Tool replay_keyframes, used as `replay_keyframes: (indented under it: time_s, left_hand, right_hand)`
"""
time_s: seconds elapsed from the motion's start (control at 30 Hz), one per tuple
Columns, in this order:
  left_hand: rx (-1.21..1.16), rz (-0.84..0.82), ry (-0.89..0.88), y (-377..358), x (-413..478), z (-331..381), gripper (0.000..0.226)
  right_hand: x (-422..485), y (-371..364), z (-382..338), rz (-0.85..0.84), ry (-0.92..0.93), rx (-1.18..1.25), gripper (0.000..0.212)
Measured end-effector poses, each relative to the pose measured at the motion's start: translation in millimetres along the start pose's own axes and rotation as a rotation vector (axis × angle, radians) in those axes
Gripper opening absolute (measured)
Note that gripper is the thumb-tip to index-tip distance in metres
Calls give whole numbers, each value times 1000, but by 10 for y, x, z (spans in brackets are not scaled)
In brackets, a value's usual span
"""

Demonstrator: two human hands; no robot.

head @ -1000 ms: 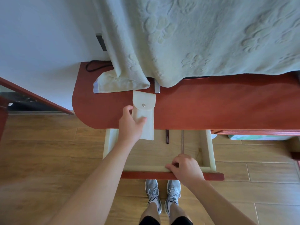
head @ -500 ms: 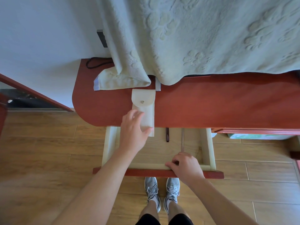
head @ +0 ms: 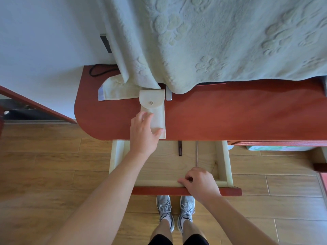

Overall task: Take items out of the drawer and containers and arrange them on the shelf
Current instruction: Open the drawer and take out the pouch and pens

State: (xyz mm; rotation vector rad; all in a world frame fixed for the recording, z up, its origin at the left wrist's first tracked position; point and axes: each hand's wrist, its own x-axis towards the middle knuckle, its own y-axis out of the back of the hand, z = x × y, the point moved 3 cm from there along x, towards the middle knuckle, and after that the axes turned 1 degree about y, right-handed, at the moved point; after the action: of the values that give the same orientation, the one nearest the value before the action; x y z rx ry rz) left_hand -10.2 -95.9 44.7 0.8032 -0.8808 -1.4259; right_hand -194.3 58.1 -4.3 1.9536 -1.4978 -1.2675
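Note:
A cream fabric pouch (head: 155,106) with a snap flap lies flat on the red-brown shelf top (head: 230,114), its flap end just under the hanging blanket. My left hand (head: 143,131) rests on the pouch's near half with the fingers spread and fairly straight. Below the shelf, a pale wooden drawer (head: 223,163) is pulled out. My right hand (head: 200,183) grips its red front edge, fingers curled over the rim. Inside the drawer lie a dark pen-like stick (head: 180,148) and a thin metal rod (head: 196,152).
A pale green blanket (head: 212,41) hangs over the back of the shelf. A folded cloth (head: 116,91) and a black cord (head: 99,71) lie at the shelf's left end. A small grey object (head: 169,95) peeks out beside the pouch. My shoes (head: 175,211) stand on the wooden floor.
My left hand pushed the pouch further onto the shelf, so it no longer hangs over the edge, and its grip has loosened to a flat touch. The right hand stayed on the drawer front.

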Motion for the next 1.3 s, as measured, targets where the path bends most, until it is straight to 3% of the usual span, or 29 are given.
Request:
replay_keyframes:
  time_s: [0.5,0.7,0.8,1.0,1.3]
  left_hand:
    - [-52,-12,19,-9,-8,-4,60]
    - [-206,103,-60,108,-374,102,50]
    - [-231,-6,-94,22,-671,147,42]
    - [-215,-241,10,-458,-822,79,52]
    - [-201,-238,141,-1093,-529,161,40]
  right_hand:
    - [-19,22,-36,7,9,-26,35]
    - [-17,21,-13,-5,10,-29,36]
    - [0,89,14,25,-9,5,39]
    - [245,275,155,96,-85,-39,57]
    - [640,163,387,128,-210,-20,57]
